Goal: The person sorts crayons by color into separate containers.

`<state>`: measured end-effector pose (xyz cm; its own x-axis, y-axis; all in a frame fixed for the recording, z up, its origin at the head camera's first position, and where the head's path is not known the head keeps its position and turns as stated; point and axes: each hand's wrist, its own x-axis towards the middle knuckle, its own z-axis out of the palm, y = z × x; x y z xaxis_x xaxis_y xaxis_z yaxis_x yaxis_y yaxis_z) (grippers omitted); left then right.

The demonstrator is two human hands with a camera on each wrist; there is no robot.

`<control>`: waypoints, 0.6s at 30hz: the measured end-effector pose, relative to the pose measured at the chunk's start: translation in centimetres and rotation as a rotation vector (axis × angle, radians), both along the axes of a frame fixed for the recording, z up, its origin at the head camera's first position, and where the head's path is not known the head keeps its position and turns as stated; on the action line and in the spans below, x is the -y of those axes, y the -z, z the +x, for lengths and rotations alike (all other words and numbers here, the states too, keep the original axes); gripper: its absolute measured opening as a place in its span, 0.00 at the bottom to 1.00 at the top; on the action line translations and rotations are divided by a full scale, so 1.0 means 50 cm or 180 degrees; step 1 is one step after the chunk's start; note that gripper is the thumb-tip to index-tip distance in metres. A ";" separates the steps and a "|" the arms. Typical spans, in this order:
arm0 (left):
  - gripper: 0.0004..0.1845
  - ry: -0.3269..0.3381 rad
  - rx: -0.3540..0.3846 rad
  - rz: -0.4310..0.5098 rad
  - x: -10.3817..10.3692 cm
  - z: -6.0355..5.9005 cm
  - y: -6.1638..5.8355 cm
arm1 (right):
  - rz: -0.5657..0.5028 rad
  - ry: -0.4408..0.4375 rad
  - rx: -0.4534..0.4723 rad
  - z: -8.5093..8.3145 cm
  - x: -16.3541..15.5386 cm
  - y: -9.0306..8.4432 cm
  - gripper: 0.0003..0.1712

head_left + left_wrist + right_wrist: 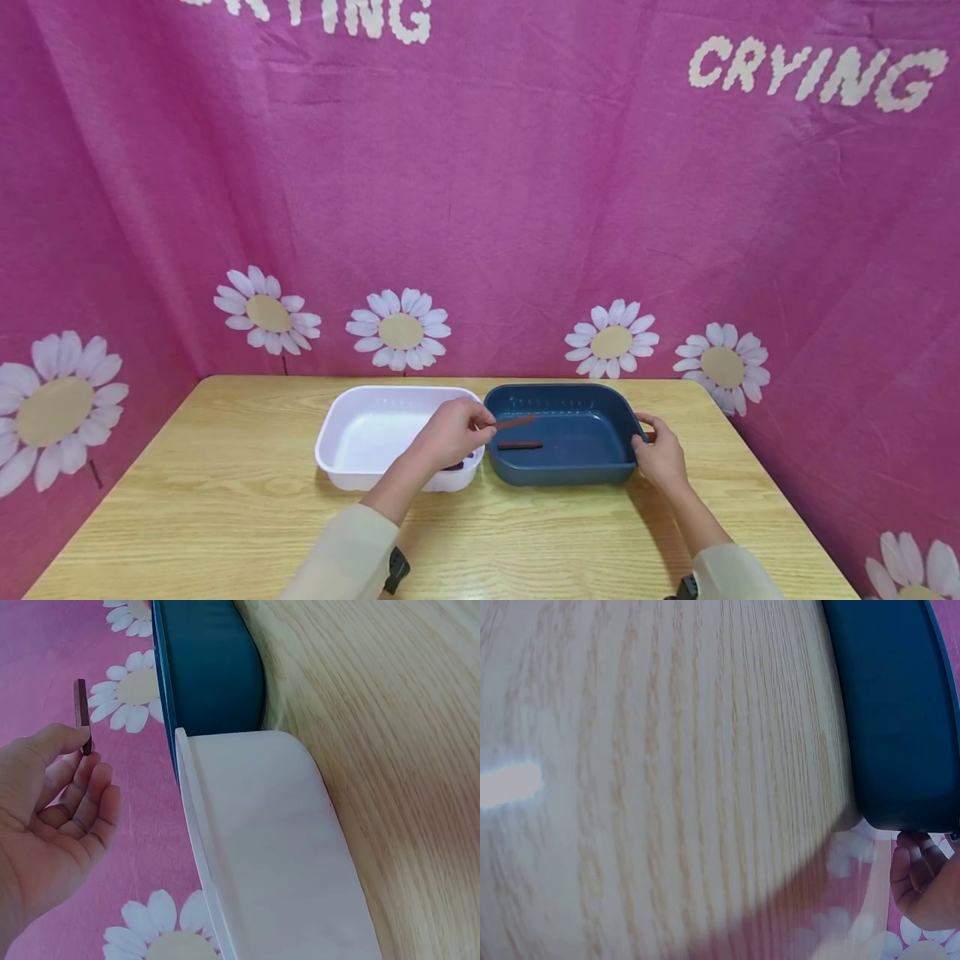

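Note:
A white tub [360,433] and a dark blue tub [592,408] stand side by side on the wooden table [225,517]. My left hand [453,432] hovers over the seam between them and pinches a thin brown stick [514,422] whose free end points over the blue tub; in the left wrist view the stick [82,714] stands up from my fingertips [79,739]. A second brown stick [520,446] lies on the blue tub's floor. My right hand [658,454] grips the blue tub's right rim, fingers [922,870] curled beneath its edge [900,817].
A pink cloth with white daisies [401,329] hangs behind and to both sides of the table. A small dark object [454,466] shows in the white tub under my left hand. Bare wood runs along the front and left of the tubs.

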<state>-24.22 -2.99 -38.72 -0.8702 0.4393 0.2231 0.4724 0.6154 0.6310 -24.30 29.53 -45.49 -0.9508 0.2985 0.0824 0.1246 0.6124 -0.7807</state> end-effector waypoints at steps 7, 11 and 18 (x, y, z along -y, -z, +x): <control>0.05 0.0020 0.0104 -0.0005 -0.018 -0.010 0.003 | 0.0001 0.0014 0.0013 0.002 0.003 -0.002 0.25; 0.06 0.0021 0.0144 -0.0047 -0.029 -0.015 0.005 | -0.0009 -0.0004 0.0010 0.002 0.003 -0.004 0.25; 0.07 -0.0053 0.0355 -0.0037 -0.051 -0.016 0.005 | -0.0012 -0.0009 0.0026 0.001 0.002 -0.004 0.25</control>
<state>-25.04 -0.43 -39.00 -0.8965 0.4268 0.1193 0.3894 0.6301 0.6718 -24.23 29.44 -45.28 -0.9523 0.2960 0.0736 0.1291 0.6099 -0.7819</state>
